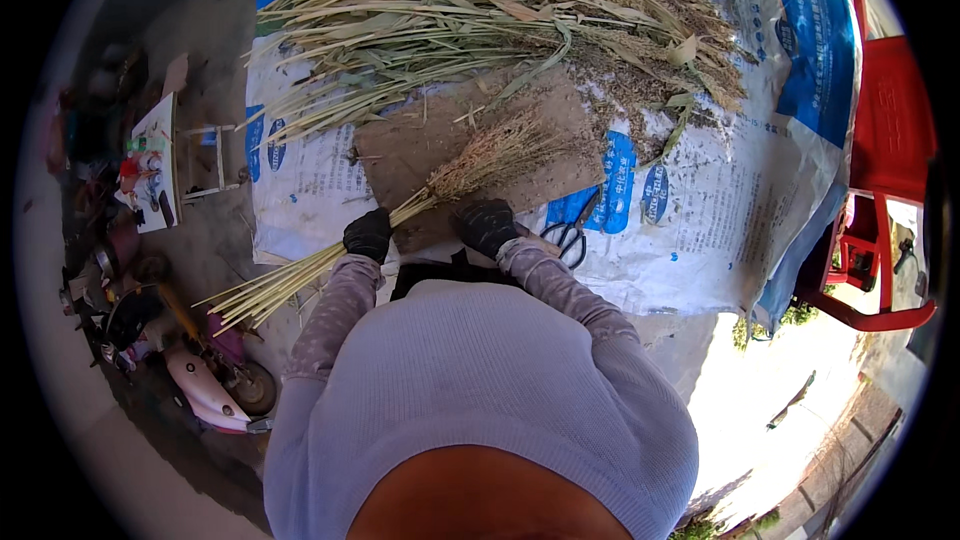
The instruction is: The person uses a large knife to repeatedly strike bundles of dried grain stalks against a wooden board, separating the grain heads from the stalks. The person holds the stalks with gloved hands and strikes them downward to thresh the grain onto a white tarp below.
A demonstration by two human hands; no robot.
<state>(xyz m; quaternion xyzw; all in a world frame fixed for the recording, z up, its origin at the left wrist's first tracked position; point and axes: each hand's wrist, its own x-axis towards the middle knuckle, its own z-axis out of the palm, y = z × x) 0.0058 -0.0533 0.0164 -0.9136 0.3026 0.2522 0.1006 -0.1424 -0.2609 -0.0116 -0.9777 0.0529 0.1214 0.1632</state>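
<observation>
My left hand (368, 235), in a black glove, is closed around a bundle of broomcorn (492, 158). Pale bare stalks stick out toward the lower left, and the bushy brown seed heads fan out to the upper right over a brown board (400, 155). At the board's near edge, just below the seed heads, is my black-gloved right hand (487, 227). Its fingers are curled, and whatever they may hold is hidden. Dark-handled scissors (572, 236) lie right beside this hand.
A large heap of broomcorn (480, 20) covers the far side of the table, over white and blue printed sacks (700, 210). Loose seeds are scattered to the right. Red plastic chairs (890, 120) stand at the right; a pink-and-white scooter (210, 385) is at lower left.
</observation>
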